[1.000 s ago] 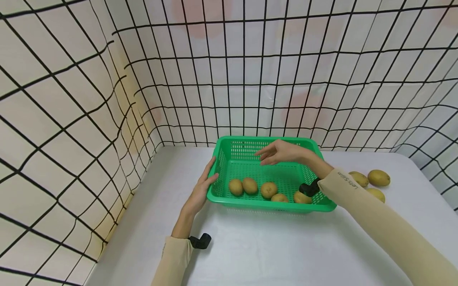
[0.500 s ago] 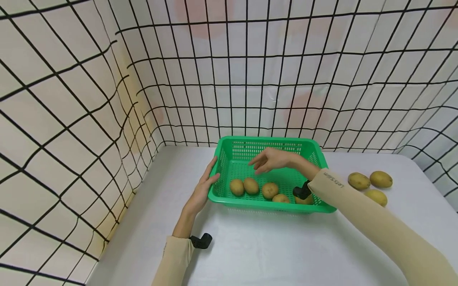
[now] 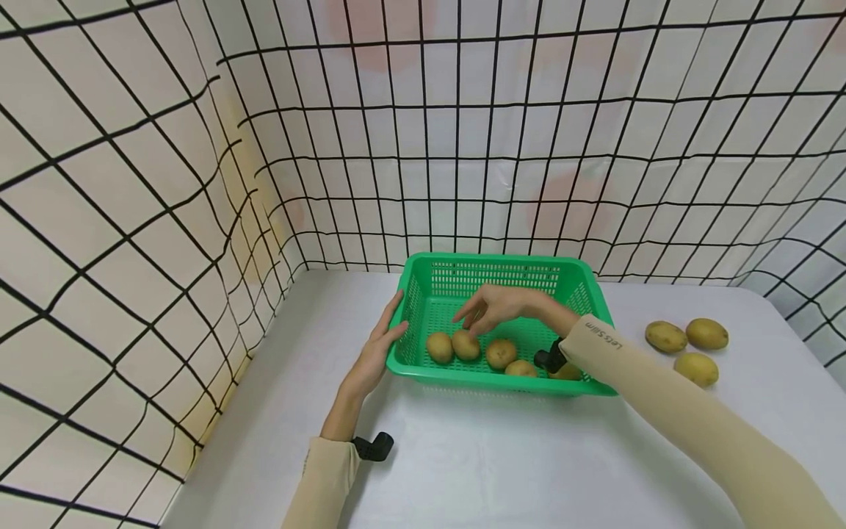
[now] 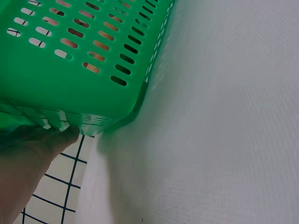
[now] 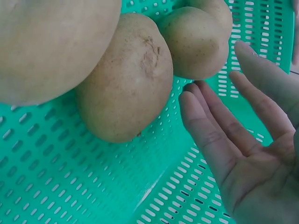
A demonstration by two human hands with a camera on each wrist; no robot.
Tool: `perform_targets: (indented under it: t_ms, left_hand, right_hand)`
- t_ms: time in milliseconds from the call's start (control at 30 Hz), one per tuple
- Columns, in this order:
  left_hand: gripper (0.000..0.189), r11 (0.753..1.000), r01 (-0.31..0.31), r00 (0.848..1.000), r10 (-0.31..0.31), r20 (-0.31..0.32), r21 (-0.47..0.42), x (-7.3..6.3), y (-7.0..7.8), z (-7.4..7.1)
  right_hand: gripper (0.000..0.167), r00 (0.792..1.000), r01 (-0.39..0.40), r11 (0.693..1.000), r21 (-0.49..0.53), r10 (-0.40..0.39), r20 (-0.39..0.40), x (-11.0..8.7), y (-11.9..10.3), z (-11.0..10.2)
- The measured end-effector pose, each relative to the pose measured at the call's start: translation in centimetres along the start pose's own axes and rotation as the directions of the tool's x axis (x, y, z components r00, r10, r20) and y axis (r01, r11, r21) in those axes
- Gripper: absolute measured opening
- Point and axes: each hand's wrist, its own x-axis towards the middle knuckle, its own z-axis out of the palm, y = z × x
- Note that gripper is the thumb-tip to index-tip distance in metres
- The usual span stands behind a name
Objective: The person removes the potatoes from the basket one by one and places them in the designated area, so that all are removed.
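Note:
A green slotted plastic basket (image 3: pixel 463 376) stands on the table with several potatoes (image 3: pixel 439 348) along its front side. At its left end, my left hand (image 3: pixel 366 367) touches the outer wall with outstretched fingers, the thumb near the rim. My right hand (image 3: pixel 500 303) reaches into the basket, fingers spread and slightly bent, over the second potato from the left (image 3: pixel 465 345). In the right wrist view a gap shows between my right hand (image 5: pixel 252 163) and the nearest potato (image 5: pixel 196 44); nothing is held. My right wrist's camera partly hides the rightmost potato (image 3: pixel 566 372).
Three more potatoes (image 3: pixel 696 369) lie on the white tabletop (image 3: pixel 502 455) right of the basket. Black netting (image 3: pixel 436 158) over white sheeting stands behind the table, and more rises along its left side.
My right hand has moved left and down within the basket, closer to the potatoes on the left. My left hand keeps its place at the basket's end.

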Motion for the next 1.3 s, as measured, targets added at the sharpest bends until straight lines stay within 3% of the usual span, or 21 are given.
perform_targets:
  t_ms: [433,1300]
  left_hand:
    - [0.064,1.000,0.002,1.000,-0.002,0.003,0.003,0.0,0.0,0.3]
    - [0.063,1.000,-0.001,1.000,0.001,0.002,0.001,-0.1,0.2,0.1]
  right_hand:
    - [0.045,1.000,0.018,0.999,-0.044,-0.017,0.014,0.7,0.6,0.6]
    - [0.043,1.000,-0.014,1.000,-0.023,0.015,0.010,1.0,0.1,1.7]
